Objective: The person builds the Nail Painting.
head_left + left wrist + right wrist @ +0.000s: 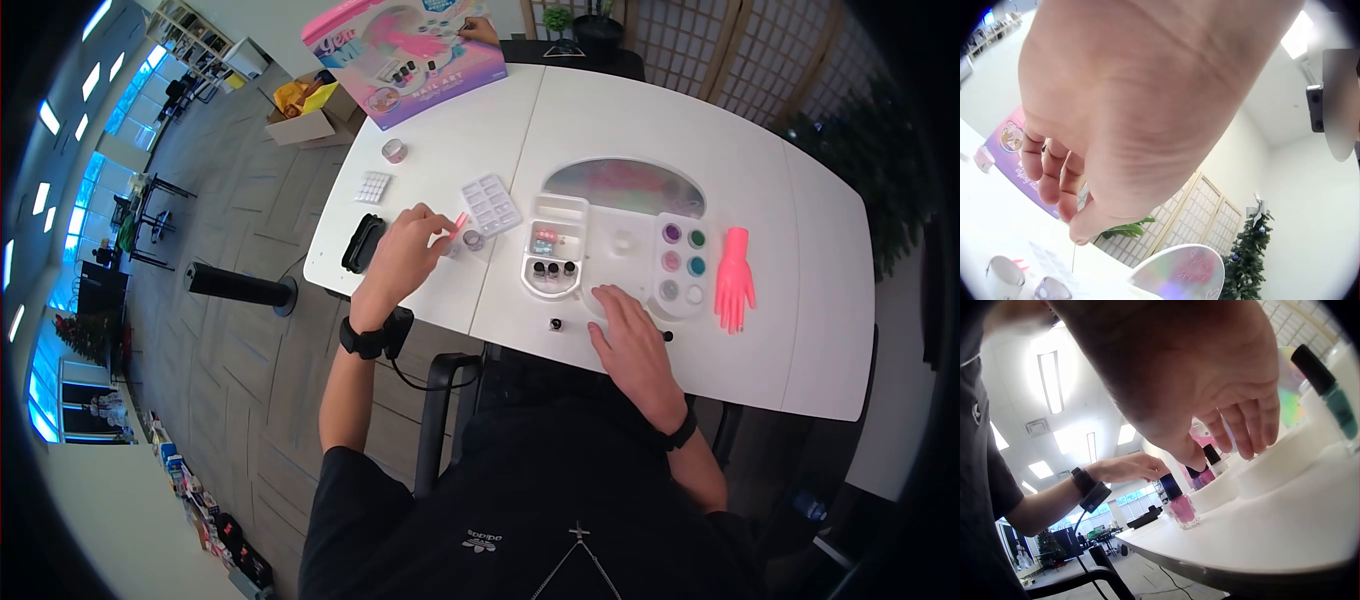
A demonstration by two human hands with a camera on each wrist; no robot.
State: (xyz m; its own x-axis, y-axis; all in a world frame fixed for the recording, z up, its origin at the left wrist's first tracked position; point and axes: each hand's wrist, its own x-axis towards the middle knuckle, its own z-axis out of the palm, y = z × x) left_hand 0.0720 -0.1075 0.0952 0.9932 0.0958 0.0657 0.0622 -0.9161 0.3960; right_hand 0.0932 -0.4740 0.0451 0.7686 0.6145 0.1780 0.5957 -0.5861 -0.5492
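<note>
Found solid bright pink on toy hand point(736, 276), right of right hand point(636, 345). Noted pink-and-purple print on box point(400, 90), beyond left hand point(405, 250). Recorded black cap point(1170, 486) on pink polish bottle point(1182, 510) beside right hand.

3 bottles point(553, 270) in the tray point(559, 206)

Folding screen point(1202, 203), decorated tree point(1249, 253), possibly a tower fan point(238, 290)
</note>
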